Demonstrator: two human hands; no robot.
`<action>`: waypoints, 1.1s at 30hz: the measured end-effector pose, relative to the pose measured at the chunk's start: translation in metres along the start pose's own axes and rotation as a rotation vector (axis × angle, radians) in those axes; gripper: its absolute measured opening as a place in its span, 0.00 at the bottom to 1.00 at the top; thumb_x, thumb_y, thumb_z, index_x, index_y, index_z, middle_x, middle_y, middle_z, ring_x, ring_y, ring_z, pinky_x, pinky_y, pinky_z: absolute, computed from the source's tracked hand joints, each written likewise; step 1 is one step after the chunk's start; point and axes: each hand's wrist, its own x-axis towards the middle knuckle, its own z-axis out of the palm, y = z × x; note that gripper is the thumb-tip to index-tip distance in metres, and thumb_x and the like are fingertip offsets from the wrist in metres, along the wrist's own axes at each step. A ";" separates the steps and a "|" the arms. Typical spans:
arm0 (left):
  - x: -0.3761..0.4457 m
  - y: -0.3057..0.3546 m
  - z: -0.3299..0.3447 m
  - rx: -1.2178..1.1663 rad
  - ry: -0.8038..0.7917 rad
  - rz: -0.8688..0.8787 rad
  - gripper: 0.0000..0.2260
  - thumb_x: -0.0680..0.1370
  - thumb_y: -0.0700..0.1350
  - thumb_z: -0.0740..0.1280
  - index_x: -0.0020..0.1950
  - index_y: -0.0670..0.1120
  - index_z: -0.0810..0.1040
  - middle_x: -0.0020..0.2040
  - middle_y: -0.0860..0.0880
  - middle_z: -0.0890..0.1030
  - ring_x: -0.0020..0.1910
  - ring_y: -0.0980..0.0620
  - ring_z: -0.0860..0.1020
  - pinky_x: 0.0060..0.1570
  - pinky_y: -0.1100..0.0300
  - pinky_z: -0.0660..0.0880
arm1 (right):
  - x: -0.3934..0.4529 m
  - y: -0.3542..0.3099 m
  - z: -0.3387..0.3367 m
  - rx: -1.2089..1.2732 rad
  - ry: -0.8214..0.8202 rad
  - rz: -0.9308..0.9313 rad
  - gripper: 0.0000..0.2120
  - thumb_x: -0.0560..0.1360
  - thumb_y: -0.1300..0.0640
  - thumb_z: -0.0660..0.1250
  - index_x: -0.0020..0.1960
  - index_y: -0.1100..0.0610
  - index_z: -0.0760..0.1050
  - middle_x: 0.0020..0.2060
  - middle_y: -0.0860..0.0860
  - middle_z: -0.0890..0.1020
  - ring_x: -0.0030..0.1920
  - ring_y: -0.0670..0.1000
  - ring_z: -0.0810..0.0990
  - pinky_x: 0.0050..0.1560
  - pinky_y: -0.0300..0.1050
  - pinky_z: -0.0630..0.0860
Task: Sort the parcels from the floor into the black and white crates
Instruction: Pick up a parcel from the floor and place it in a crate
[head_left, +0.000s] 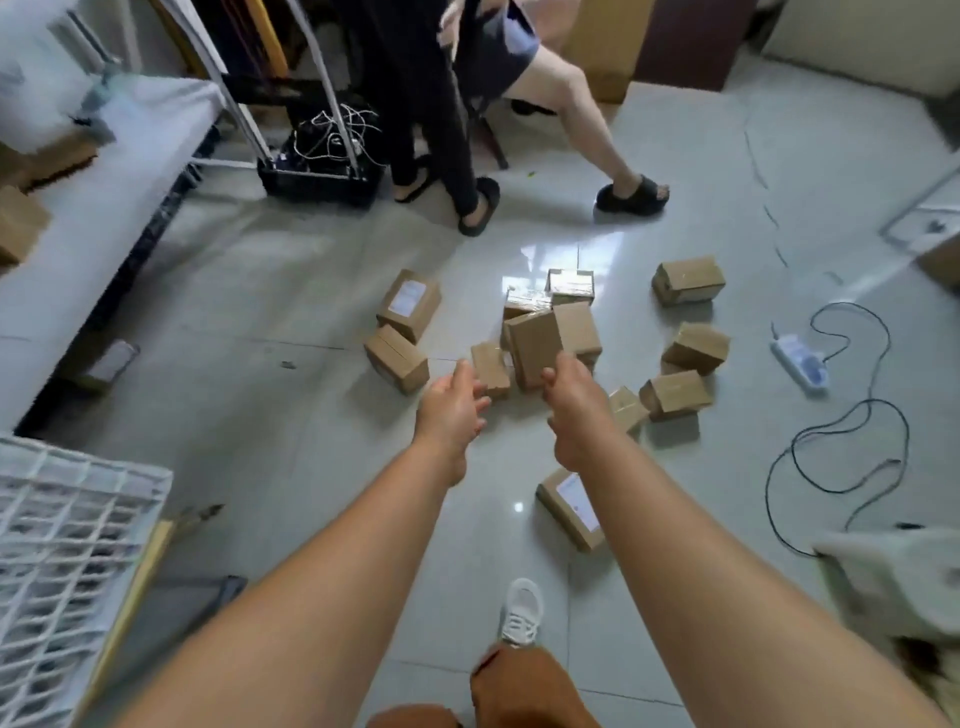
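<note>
Several brown cardboard parcels lie scattered on the pale tiled floor (311, 291), clustered at the centre. My right hand (574, 410) grips one tall parcel (535, 345) by its lower edge, lifted in front of the pile. My left hand (452, 410) reaches forward with fingers apart, its fingertips close to a small parcel (491, 366); it holds nothing. A labelled parcel (571, 506) lies close to me under my right forearm. The white crate (67, 545) with a grid wall stands at the lower left. A black crate (317, 182) with cables in it sits at the back.
Two people's legs in black slippers stand behind the pile, by a chair. A white table (104, 208) runs along the left with a parcel (106, 364) under its edge. A power strip (800, 358) and black cable (852, 441) lie on the right. My white shoe (522, 610) is below.
</note>
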 end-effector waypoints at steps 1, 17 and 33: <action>0.006 -0.003 0.016 0.030 -0.018 -0.014 0.16 0.82 0.53 0.55 0.65 0.45 0.71 0.56 0.49 0.75 0.55 0.49 0.76 0.52 0.55 0.72 | 0.010 0.004 -0.012 0.020 0.017 0.021 0.17 0.79 0.49 0.49 0.53 0.58 0.72 0.58 0.56 0.76 0.61 0.59 0.73 0.61 0.53 0.69; 0.140 -0.103 0.169 0.541 -0.301 -0.137 0.10 0.81 0.53 0.56 0.52 0.49 0.71 0.52 0.49 0.75 0.51 0.51 0.75 0.54 0.56 0.72 | 0.144 0.114 -0.139 0.420 0.360 0.322 0.15 0.81 0.45 0.50 0.59 0.52 0.68 0.64 0.52 0.75 0.63 0.54 0.73 0.54 0.47 0.66; 0.312 -0.307 0.205 0.902 -0.393 -0.127 0.11 0.82 0.53 0.53 0.44 0.53 0.69 0.40 0.57 0.67 0.51 0.51 0.66 0.46 0.58 0.65 | 0.298 0.323 -0.135 0.426 0.456 0.520 0.22 0.83 0.48 0.49 0.72 0.56 0.66 0.63 0.51 0.74 0.60 0.54 0.73 0.53 0.45 0.63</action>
